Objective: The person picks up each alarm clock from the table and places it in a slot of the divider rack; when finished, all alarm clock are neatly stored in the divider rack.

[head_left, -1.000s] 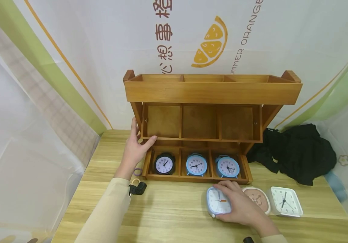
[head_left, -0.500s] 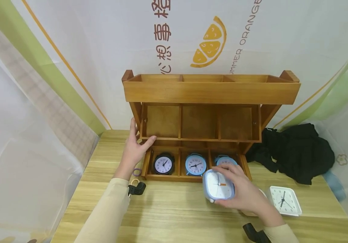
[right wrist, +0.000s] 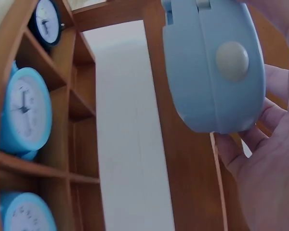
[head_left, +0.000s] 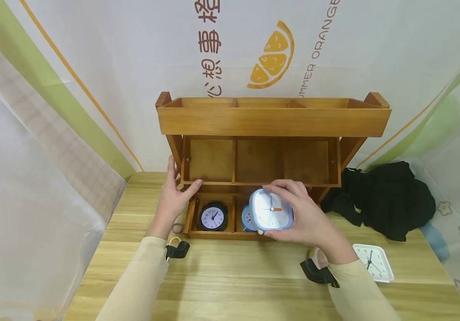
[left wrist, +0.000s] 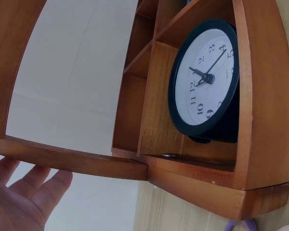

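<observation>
My right hand (head_left: 304,211) grips a light blue square alarm clock (head_left: 271,209) by its sides, raised in front of the wooden shelf (head_left: 278,122) at its middle tier. In the right wrist view, the clock (right wrist: 214,72) shows its side with a pale round button. My left hand (head_left: 173,196) rests at the shelf's left side, thumb near the middle tier's front edge. Its fingers (left wrist: 53,190) lie fairly straight against the side board in the left wrist view. The bottom tier holds a black round clock (left wrist: 207,82) and two blue round clocks, one (right wrist: 26,108) beside its neighbour (right wrist: 26,214).
A white square clock (head_left: 374,263) lies on the table at right, and a pinkish clock (head_left: 320,258) is mostly hidden behind my right wrist. Black cloth (head_left: 382,200) is bunched beside the shelf. A purple ring (head_left: 177,228) lies near its left corner.
My right hand has lifted the light blue alarm clock off the table and carried it up and leftward to the shelf's front. My left hand has stayed at the shelf's side.
</observation>
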### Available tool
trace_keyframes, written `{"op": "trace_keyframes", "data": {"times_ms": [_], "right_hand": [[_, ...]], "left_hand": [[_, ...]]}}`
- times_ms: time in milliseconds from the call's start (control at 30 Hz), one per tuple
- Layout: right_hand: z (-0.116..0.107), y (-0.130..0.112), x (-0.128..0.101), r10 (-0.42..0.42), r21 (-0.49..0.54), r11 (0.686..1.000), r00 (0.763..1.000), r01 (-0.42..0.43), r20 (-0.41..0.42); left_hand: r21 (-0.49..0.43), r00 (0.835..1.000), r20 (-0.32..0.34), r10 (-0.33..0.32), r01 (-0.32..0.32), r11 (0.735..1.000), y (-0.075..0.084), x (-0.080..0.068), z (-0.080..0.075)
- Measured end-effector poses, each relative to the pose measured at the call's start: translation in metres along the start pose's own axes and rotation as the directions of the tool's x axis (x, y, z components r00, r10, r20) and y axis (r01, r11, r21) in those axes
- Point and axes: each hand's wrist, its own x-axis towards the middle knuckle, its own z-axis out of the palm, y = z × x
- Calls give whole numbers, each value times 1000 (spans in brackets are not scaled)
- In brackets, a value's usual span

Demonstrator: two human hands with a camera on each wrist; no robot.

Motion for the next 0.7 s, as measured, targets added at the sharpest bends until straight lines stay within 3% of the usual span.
{"op": "trace_keyframes", "data": {"times_ms": [233, 467, 700], "right_hand": [[0, -11, 38, -18, -17, 1000, 1000, 18, -4], [2, -22, 74, -29, -53, 998, 999, 28, -27], [12, -30, 111, -99, -81, 992, 995, 97, -12]], "left_hand": [[-13, 999, -16, 38, -39, 999, -2, 0, 1], [-28, 999, -10, 35, -35, 999, -2, 2, 2], [-31, 999, -13, 36, -37, 999, -4, 3, -1]]}}
